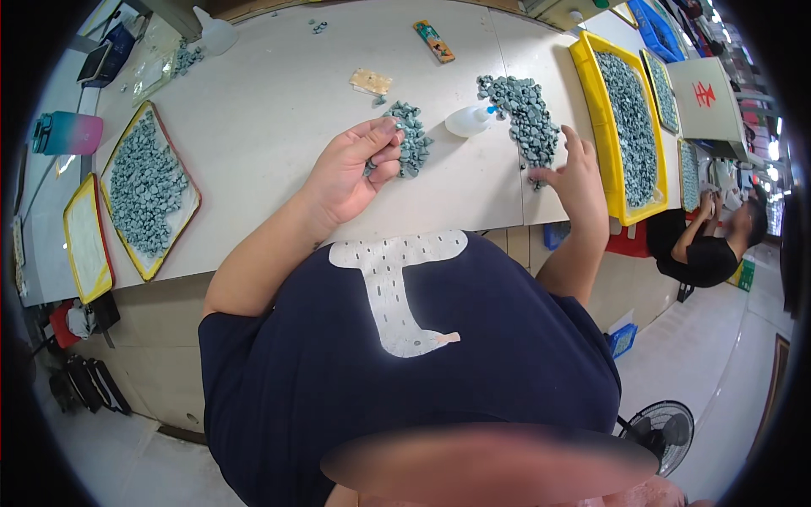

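The grey-green pile (528,118) slants lengthwise toward the right hand (580,173).

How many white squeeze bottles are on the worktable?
2: blue-tipped bottle left of the right loose pile; white-tipped bottle at the worktable's back left. More may be hidden.

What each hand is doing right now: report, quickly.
Left hand: closed; what its grip holds, if anything, cannot be told.
Right hand: open, at the edge of a grey-green pile.
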`<act>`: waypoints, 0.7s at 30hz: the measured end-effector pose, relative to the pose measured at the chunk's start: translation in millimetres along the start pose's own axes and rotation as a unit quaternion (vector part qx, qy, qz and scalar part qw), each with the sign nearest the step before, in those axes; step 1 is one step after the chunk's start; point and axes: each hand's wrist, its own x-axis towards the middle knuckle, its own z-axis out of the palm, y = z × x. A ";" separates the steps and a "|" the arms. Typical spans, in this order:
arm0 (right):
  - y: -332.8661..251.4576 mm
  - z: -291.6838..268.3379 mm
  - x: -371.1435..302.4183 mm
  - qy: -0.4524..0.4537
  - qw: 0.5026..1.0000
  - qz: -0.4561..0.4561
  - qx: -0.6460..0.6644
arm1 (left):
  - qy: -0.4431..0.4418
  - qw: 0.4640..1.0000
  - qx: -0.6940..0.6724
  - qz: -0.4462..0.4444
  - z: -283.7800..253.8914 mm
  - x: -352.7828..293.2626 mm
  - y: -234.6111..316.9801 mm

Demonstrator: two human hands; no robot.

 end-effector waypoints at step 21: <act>-23.2 41.5 17.1 0.113 0.982 -0.021 0.152 | 0.006 1.000 -0.009 -0.006 -2.2 0.7 -2.8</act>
